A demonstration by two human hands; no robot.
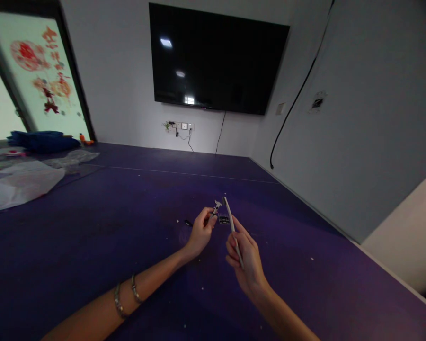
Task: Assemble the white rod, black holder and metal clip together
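My right hand (246, 253) is closed around the handle of a pale toothbrush (231, 222), whose bristled head points up and to the left. Pinched in the fingers of my left hand (200, 232) is a small silver metal piece (217, 205) with a wider, T-like end; its exact kind is too small to tell. The brush head is right beside this piece, and whether they touch I cannot tell. Just beyond and between the hands, a small dark part with silver edges (224, 219) lies on the purple surface (156, 284). A small black item (188, 223) lies left of my left hand.
Clear plastic sheeting (24, 182) and a dark blue cloth bundle (42, 141) lie at the far left, near a small orange object (85, 139). A television (216, 57) hangs on the back wall above sockets (183, 126). A black cable (293, 104) hangs along the right wall.
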